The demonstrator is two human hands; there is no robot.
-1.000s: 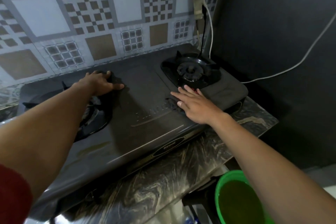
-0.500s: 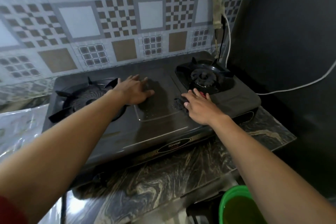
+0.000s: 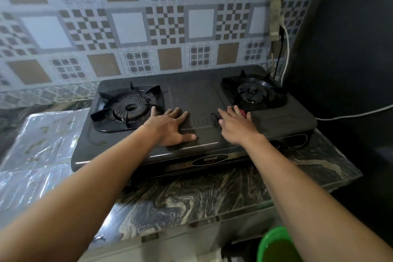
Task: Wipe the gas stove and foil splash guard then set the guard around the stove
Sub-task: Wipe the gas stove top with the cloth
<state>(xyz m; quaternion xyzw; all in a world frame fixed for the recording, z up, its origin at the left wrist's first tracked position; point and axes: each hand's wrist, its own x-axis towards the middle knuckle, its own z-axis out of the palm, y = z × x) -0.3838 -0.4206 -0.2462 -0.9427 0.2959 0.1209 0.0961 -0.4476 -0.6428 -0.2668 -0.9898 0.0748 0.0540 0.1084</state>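
Observation:
The black two-burner gas stove (image 3: 282, 121) stands on the marbled counter against the patterned wall. My left hand (image 3: 172, 127) lies flat on the stove's middle panel with fingers spread, just right of the left burner (image 3: 127, 108). My right hand (image 3: 236, 125) presses on a small dark cloth (image 3: 213, 119), which shows a red bit at my fingertips, just in front of the right burner (image 3: 253, 91). The silver foil splash guard (image 3: 42, 144) lies flat on the counter left of the stove, touching its left edge.
The marbled counter (image 3: 191, 195) has a free strip in front of the stove. A green bucket (image 3: 274, 244) stands on the floor at the lower right. A white cable (image 3: 350, 115) and a power strip (image 3: 276, 17) run by the dark right wall.
My left hand has slid from behind the left burner to the stove's middle, nearer the front. My right hand stays on the cloth by the right burner. The view has shifted left, showing the foil guard.

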